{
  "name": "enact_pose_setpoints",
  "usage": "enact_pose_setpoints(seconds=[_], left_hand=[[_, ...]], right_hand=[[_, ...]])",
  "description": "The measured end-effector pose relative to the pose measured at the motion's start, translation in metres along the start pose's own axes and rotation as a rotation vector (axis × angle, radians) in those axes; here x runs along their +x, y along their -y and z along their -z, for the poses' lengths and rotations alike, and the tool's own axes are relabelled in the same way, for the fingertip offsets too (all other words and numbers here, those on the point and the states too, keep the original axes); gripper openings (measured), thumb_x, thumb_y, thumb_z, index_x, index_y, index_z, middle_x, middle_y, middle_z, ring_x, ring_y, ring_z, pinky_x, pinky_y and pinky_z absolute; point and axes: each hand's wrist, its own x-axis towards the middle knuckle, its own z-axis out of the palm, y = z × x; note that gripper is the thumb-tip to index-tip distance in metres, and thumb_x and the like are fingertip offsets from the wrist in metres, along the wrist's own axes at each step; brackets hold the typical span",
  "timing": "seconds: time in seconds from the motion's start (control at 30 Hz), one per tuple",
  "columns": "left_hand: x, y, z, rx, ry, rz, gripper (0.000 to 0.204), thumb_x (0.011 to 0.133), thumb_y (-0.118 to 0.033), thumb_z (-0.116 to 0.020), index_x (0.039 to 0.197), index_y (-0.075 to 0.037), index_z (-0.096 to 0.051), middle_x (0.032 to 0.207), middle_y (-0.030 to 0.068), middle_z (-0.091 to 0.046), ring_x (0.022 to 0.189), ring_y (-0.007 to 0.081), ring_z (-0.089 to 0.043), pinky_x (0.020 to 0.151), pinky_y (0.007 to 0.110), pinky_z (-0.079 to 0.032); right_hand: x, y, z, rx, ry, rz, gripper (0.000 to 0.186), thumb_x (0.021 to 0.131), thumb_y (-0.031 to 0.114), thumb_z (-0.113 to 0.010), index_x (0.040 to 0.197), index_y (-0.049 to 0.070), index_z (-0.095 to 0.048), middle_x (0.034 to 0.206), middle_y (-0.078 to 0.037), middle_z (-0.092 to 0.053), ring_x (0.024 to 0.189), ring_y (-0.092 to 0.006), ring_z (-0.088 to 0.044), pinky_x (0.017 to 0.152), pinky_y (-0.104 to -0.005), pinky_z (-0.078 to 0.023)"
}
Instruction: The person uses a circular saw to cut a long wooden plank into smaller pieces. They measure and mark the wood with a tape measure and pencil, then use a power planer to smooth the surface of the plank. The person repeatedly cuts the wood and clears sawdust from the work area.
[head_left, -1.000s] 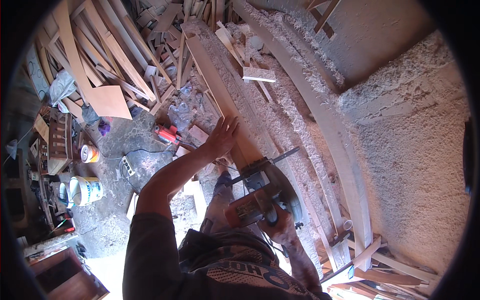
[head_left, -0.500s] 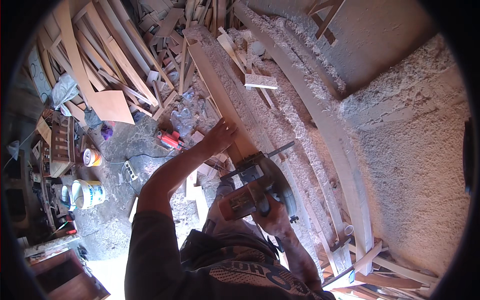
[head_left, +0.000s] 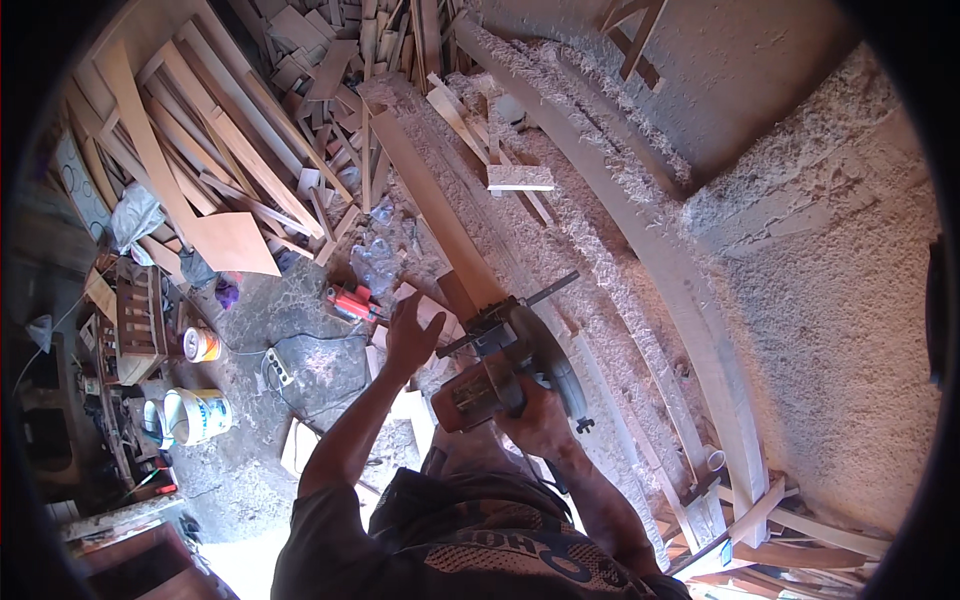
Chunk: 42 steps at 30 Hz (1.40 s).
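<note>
My right hand (head_left: 538, 418) is wrapped around the rear handle of a circular saw (head_left: 475, 395). The saw sits at the near end of a long, narrow wooden board (head_left: 432, 205), which stretches away toward the far left over the dusty bench. A thin metal guide bar (head_left: 552, 288) sticks out to the right of the saw. My left hand (head_left: 411, 337) is off the board, just left of the saw, with thumb and fingers apart and nothing in them. The blade's cutting edge and its contact with the wood are hidden beneath the saw.
Shavings surround a long curved plank (head_left: 650, 235) on the right. A short pale offcut (head_left: 520, 178) lies beyond the saw. Stacked boards (head_left: 235, 120) fill the far left. On the floor are a red tool (head_left: 352, 302), a power strip (head_left: 277, 366) with cords, and a white bucket (head_left: 198, 416).
My left hand has let go of the board and moved left and nearer to me, its fingers now spread. My right hand and the saw have shifted slightly nearer and left.
</note>
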Motion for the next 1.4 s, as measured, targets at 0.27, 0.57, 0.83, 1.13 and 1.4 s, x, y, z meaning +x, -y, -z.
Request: enact_pose_setpoints(seconds=[0.27,0.57,0.83,1.13,1.4], left_hand=[[-0.128,-0.043,0.040,-0.884,0.462,0.799,0.068,0.098,-0.069,-0.040,0.137,-0.013,-0.049,0.108,0.0062,-0.063,0.090,0.0170,-0.064,0.069,0.037,-0.056],[-0.098,-0.043,0.015,-0.899,0.115,0.636,0.055,0.100,-0.055,-0.050,0.132,-0.009,-0.055,0.098,0.0049,-0.062,0.064,0.0075,-0.056,0.042,0.022,-0.044],[-0.060,-0.041,0.024,-0.901,0.013,0.734,0.052,0.096,-0.054,-0.058,0.123,-0.010,-0.063,0.077,0.0014,-0.061,0.052,0.0078,-0.052,0.038,0.024,-0.040],[-0.024,-0.021,0.025,-0.880,-0.048,0.734,0.052,0.094,-0.057,-0.060,0.122,-0.014,-0.065,0.072,-0.0007,-0.057,0.052,0.0079,-0.050,0.039,0.025,-0.041],[0.016,-0.010,0.030,-0.920,-0.108,0.700,0.054,0.093,-0.056,-0.062,0.123,-0.011,-0.067,0.091,0.0045,-0.066,0.073,0.0117,-0.060,0.048,0.028,-0.046]], right_hand=[[0.030,0.007,-0.008,0.033,-0.027,0.090,0.046,0.078,0.019,-0.073,0.118,0.001,-0.063,0.094,-0.025,-0.070,0.094,-0.0392,-0.070,0.080,-0.0445,-0.056],[0.062,0.030,-0.010,0.060,0.005,0.049,0.049,0.075,0.020,-0.072,0.119,0.001,-0.062,0.098,-0.027,-0.070,0.097,-0.0415,-0.069,0.085,-0.0455,-0.055],[0.098,0.043,-0.019,-0.005,0.006,0.059,0.048,0.074,0.019,-0.072,0.117,0.000,-0.063,0.095,-0.026,-0.071,0.093,-0.0415,-0.070,0.083,-0.0451,-0.055],[0.138,0.059,-0.028,-0.024,0.044,-0.023,0.047,0.073,0.019,-0.072,0.115,-0.001,-0.064,0.092,-0.023,-0.071,0.090,-0.0373,-0.071,0.080,-0.0430,-0.056],[0.181,0.069,-0.040,-0.043,0.000,0.024,0.045,0.072,0.020,-0.071,0.111,-0.001,-0.066,0.089,-0.023,-0.071,0.088,-0.0356,-0.072,0.078,-0.0425,-0.056]])
